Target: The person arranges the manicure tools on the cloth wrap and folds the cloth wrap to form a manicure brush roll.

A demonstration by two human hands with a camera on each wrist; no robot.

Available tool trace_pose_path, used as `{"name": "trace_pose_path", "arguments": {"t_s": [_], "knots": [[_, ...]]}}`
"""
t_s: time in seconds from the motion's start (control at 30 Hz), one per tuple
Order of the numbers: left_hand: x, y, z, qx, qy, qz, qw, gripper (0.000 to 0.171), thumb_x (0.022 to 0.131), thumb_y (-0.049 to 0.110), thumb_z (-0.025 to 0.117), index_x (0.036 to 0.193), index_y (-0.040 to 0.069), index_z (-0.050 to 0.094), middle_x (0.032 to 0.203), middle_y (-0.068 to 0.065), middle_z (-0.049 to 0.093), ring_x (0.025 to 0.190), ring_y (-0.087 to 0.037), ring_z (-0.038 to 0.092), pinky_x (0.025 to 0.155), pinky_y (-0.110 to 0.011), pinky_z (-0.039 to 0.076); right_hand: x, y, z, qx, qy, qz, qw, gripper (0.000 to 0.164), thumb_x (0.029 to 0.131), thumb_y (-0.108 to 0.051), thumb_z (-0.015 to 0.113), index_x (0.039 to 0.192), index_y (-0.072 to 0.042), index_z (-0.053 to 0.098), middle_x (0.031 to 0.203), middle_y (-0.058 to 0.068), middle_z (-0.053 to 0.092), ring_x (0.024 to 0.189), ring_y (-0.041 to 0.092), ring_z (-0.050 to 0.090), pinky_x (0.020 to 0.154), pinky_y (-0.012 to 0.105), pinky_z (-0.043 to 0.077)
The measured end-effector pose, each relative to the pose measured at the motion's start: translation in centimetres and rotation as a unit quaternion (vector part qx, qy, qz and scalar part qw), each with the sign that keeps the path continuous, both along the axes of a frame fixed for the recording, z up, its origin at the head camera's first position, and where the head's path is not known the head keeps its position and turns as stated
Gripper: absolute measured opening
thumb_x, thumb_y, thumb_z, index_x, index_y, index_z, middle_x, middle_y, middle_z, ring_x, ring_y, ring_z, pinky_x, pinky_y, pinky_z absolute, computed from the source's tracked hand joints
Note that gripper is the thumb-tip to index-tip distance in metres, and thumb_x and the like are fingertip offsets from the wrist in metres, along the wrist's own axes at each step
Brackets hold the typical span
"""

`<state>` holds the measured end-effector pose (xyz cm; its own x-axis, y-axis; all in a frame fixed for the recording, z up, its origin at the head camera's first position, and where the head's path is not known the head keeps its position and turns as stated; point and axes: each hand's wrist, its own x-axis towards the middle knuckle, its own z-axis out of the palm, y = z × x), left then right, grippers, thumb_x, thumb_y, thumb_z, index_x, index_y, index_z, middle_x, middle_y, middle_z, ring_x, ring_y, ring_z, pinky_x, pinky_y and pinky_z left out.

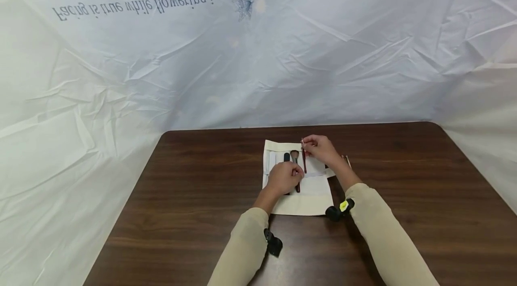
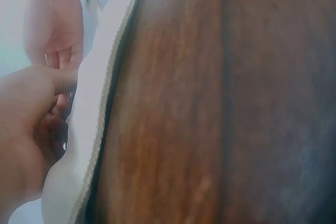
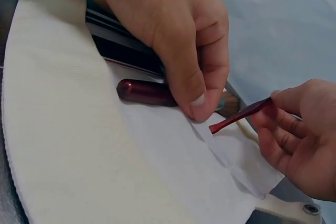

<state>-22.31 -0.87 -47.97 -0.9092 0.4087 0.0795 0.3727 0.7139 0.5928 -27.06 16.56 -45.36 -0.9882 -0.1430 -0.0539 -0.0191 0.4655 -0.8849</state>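
A cream fabric roll-up case point(image 1: 303, 205) lies unfolded on the table, with a white inner pocket. My right hand point(image 1: 321, 147) pinches a slim dark red tool point(image 3: 239, 117) at its upper end, over the case's right half; the tool's exact kind is unclear. Its narrow end points down close to the pocket's edge. My left hand point(image 1: 284, 177) pinches the pocket edge point(image 3: 202, 129) between thumb and forefinger. Under and beside this hand, a makeup brush point(image 1: 295, 155) with a dark red handle and a flat black tool point(image 1: 286, 156) sit in the pocket.
A strap point(image 3: 283, 206) with a metal snap point(image 3: 311, 209) sticks out from the case's right side. Pale thin sticks point(image 1: 348, 161) show partly behind the right wrist. The dark wooden table point(image 1: 194, 196) ends at a white sheet point(image 1: 242, 75) behind it.
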Motion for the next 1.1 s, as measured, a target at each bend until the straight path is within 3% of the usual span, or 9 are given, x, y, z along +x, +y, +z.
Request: {"name": "trace_pose_path", "arguments": {"t_s": [0.3,0.57,0.8,1.1], "knots": [[-0.2,0.0,-0.1,0.006,0.009,0.002,0.9999,0.014,0.096,0.021,0.066,0.091,0.015,0.078,0.062,0.01,0.054,0.057,-0.003,0.044,0.056,-0.018,0.033,0.5,0.6,0.1,-0.01,-0.111,0.035,0.993,0.029,0.103,-0.009,0.054,0.124,0.011,0.058,0.089,0.006,0.067,0.072,0.008,0.063,0.067,0.022,0.056],[-0.1,0.1,0.0,0.004,-0.004,0.011,0.9999,0.014,0.095,0.021,0.066,0.09,0.016,0.078,0.063,0.009,0.056,0.058,-0.004,0.046,0.056,-0.019,0.034,0.8,1.1,0.9,0.017,-0.184,0.079,0.98,0.024,0.102,-0.006,0.054,0.118,0.012,0.06,0.078,0.002,0.067,0.066,0.006,0.065,0.064,0.02,0.056],[0.1,0.2,0.1,0.009,-0.002,0.015,0.9999,0.013,0.095,0.02,0.067,0.089,0.016,0.078,0.066,0.007,0.061,0.06,-0.004,0.048,0.057,-0.02,0.035,0.8,1.0,0.9,0.035,-0.193,0.084,0.977,0.025,0.101,-0.008,0.059,0.117,0.011,0.063,0.074,0.0,0.069,0.065,0.005,0.066,0.063,0.02,0.055],[0.1,0.1,0.1,0.007,0.0,0.01,0.9999,0.014,0.095,0.02,0.066,0.091,0.016,0.079,0.061,0.009,0.056,0.054,-0.002,0.044,0.054,-0.019,0.033,0.8,0.9,0.4,0.047,-0.176,0.067,0.981,0.024,0.1,-0.009,0.061,0.114,0.01,0.067,0.07,-0.003,0.068,0.062,0.003,0.065,0.06,0.019,0.054]]}}
